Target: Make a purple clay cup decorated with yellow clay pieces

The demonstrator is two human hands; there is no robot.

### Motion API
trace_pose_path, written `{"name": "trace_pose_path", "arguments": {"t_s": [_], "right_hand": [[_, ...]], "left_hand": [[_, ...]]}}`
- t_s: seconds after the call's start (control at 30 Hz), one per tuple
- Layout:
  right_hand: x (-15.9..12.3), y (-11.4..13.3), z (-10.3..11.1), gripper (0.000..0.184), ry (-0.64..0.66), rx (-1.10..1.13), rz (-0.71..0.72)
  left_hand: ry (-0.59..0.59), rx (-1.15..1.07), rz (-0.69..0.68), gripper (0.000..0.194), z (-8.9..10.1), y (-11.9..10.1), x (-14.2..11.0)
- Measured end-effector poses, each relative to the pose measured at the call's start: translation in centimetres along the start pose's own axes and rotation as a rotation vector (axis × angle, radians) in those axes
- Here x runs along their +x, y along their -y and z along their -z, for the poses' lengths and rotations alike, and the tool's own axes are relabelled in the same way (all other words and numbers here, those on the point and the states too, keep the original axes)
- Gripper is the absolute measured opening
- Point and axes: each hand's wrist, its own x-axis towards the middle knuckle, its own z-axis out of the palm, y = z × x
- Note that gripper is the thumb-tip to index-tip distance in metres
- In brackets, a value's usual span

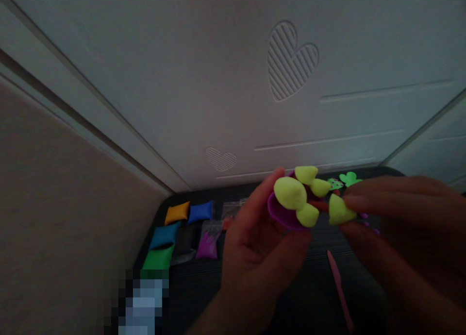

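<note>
Between the thumb and fingers of my left hand (255,247) is a modelling-clay figure, with purple rounded parts (282,216) and several yellow lumps (290,193) pressed onto them. A thin reddish-brown stem (320,207) sticks out of it to the right. My right hand (393,223) pinches a yellow clay piece (339,210) by its right side, close to the stem's end; whether the two touch I cannot tell. Below the hands, a pink modelling knife (339,286) lies on the dark table (291,296). My fingers hide part of the figure.
At the left stand packs of clay: orange (177,213), blue (201,212), teal (163,235), green (158,259), black (185,242) and a bagged purple one (208,242). Green clay shapes (350,179) lie behind my right hand. A white panel with hearts (291,63) rises behind the table.
</note>
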Motion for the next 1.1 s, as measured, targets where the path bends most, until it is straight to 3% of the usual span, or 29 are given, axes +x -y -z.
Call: {"name": "trace_pose_path", "arguments": {"t_s": [0.13, 0.27, 0.43, 0.7, 0.9, 1.1], "right_hand": [[0.0, 0.1, 0.0, 0.036, -0.04, -0.139, 0.082], [0.2, -0.1, 0.0, 0.032, -0.012, -0.122, 0.09], [0.7, -0.2, -0.3, 0.031, 0.023, -0.082, 0.08], [0.8, -0.2, -0.6, 0.029, 0.012, -0.036, 0.093], [1.1, -0.5, -1.2, 0.025, 0.018, -0.151, 0.147], [1.5, -0.6, -1.5, 0.02, -0.032, -0.259, 0.238]], "left_hand": [[0.007, 0.02, 0.007, 0.044, 0.0, 0.1, 0.0], [-0.015, 0.029, 0.0, 0.043, 0.2, 0.2, 0.2], [0.067, 0.004, 0.08, 0.048, 0.7, -0.1, 0.3], [0.066, -0.059, 0.065, 0.045, 0.3, -0.2, 0.3], [-0.011, -0.073, 0.077, 0.038, 0.6, 0.2, 0.6], [-0.171, -0.071, 0.141, 0.031, 0.5, 0.2, 1.1]]}}
